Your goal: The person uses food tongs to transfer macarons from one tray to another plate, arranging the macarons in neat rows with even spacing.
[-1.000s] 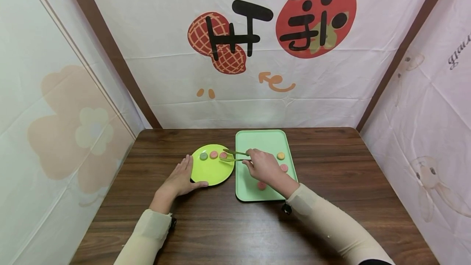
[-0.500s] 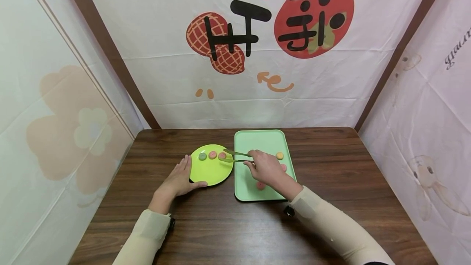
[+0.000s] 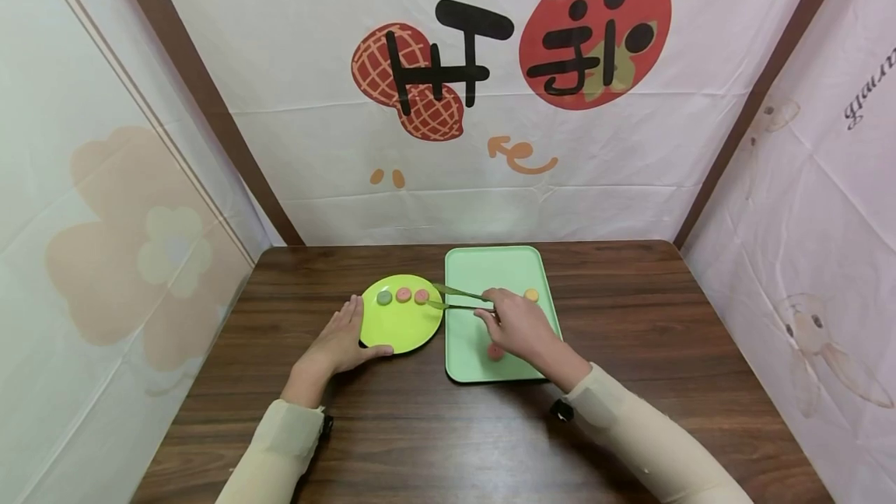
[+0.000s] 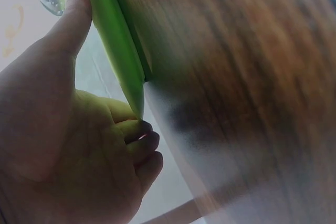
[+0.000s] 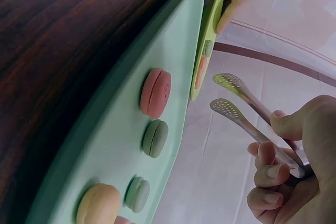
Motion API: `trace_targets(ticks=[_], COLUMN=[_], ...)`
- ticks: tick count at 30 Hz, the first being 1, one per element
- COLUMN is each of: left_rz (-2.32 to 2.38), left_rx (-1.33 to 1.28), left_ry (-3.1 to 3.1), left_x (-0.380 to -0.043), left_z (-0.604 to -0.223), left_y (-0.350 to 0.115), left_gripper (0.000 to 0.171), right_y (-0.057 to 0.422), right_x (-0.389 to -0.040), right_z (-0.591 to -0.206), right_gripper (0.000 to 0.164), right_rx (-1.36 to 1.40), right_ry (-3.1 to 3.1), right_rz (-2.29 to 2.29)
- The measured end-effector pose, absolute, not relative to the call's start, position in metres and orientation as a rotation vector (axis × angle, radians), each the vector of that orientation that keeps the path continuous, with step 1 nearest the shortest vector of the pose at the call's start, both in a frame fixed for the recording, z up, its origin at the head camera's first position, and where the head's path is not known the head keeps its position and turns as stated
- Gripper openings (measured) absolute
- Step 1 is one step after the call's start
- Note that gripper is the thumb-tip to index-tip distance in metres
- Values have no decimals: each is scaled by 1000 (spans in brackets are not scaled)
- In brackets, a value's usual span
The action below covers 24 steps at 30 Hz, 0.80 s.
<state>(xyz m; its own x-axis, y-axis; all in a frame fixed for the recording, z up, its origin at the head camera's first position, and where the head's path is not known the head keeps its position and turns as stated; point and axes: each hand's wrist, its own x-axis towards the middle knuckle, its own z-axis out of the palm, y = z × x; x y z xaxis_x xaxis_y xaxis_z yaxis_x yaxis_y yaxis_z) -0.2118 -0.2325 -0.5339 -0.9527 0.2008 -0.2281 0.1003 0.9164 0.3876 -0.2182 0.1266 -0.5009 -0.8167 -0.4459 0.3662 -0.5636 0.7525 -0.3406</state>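
While the left hand (image 3: 339, 341) is resting against the plate's left side, fingers lying straight and thumb spreading out along the near rim, it is steadying more than gripping, by the look of it; on the yellow-green plate (image 3: 399, 329) a green macaron (image 3: 384, 298), a pink macaron (image 3: 404, 295) and another pink macaron (image 3: 421, 297) are sitting in a row; beside that last one the tongs (image 5: 228, 109) are hovering, tips standing apart with nothing between them, and whether they are touching it I cannot tell; next along, the mint tray (image 3: 483, 263) is holding more, the right wrist view showing a pink one (image 5: 156, 93), two green ones (image 5: 155, 138) and a yellow one (image 5: 98, 204); over the tray the right hand (image 3: 521, 325) is gripping the tongs, thumb and fingers curling round them.

Judging by those spreading tips, the step in hand is looking like setting a macaron down on the plate; the next move would be calling for bringing the tongs over the tray and squeezing gently on another.

On writing, no brand is showing on the tableware; black characters (image 3: 474, 19) are running across the back sheet, seemingly upside down, and I am not making them out; far right, cursive letters (image 3: 868, 92) are running out of frame, unreadable.
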Motion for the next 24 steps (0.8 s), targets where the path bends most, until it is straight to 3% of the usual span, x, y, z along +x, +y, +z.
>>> trace_targets(ticks=[24], left_rz=[540], left_rx=[237], left_ry=[2830], left_x=[-212], left_z=[-534], left_y=[-231], left_gripper=[133], right_y=[164], right_x=[-211], right_z=[-508], right_gripper=[29], right_rx=[727], right_ry=[-2641], right_rz=[797])
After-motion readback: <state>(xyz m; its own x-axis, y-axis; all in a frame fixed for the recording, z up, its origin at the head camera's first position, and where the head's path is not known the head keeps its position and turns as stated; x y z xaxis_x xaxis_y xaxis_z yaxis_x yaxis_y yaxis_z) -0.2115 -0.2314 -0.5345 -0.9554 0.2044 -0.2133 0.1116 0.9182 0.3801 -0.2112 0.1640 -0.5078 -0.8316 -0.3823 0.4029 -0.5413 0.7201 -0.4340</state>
